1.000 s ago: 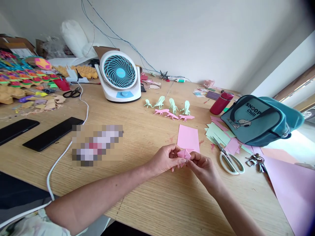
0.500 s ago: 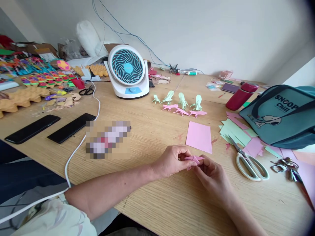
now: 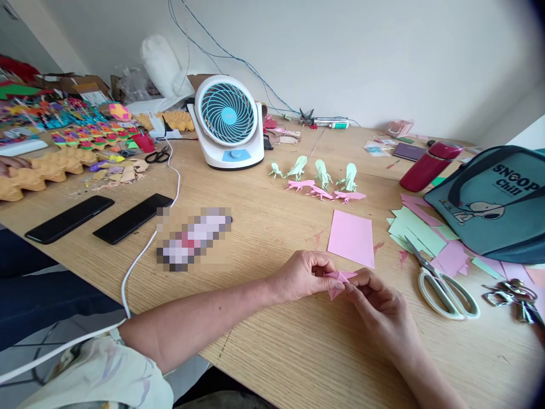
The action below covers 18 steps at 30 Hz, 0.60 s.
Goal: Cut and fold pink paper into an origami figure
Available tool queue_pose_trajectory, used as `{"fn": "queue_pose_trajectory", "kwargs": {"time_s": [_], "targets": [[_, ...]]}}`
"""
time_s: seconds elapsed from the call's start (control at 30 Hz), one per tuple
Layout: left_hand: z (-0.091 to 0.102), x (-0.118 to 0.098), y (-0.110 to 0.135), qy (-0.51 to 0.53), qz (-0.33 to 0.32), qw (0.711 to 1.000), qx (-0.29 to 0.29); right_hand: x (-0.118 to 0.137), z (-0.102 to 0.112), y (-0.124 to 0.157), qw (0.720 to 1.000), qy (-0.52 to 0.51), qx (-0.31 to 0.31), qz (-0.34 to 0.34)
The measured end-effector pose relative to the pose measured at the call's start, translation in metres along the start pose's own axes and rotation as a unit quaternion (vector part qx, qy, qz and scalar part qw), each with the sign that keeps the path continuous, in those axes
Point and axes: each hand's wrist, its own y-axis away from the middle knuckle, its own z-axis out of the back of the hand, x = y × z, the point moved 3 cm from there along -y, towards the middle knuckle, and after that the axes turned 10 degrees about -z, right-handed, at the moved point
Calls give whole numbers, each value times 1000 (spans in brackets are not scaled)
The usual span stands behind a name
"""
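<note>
Between my two hands is a small folded pink paper (image 3: pixel 339 277), with pointed flaps and creases showing. My left hand (image 3: pixel 304 276) pinches it from the left, thumb on top and fingers curled behind. On the other side, my right hand (image 3: pixel 377 298) grips its right edge between thumb and forefinger. A flat pink paper sheet (image 3: pixel 351 238) lies on the table just beyond the hands. Farther back stand several green origami insects (image 3: pixel 322 173), with several pink origami insects (image 3: pixel 320 192) in front of them.
To the right lie scissors (image 3: pixel 445 289), keys (image 3: pixel 515 295), green paper pieces (image 3: pixel 419 230), a red bottle (image 3: pixel 430 166) and a teal bag (image 3: pixel 494 199). A fan (image 3: pixel 230 122) stands behind. Two black phones (image 3: pixel 131 218) and a white cable (image 3: pixel 140 261) are at left. Another person's hand (image 3: pixel 12 163) touches an egg tray (image 3: pixel 55 170).
The view has shifted slightly, moving the table's contents rightward. In my hands the folded pink paper has turned, and a lower point shows more. Another person's hand has appeared at far left.
</note>
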Motion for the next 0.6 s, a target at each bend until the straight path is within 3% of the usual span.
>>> {"fn": "queue_pose_trajectory", "kwargs": {"time_s": [0.2, 0.6], "targets": [[-2, -3, 1, -46, -18, 999, 7, 1, 0, 1, 999, 29, -17, 25], [1, -2, -4, 36, 37, 999, -19, 3, -8, 2, 999, -15, 31, -17]]}}
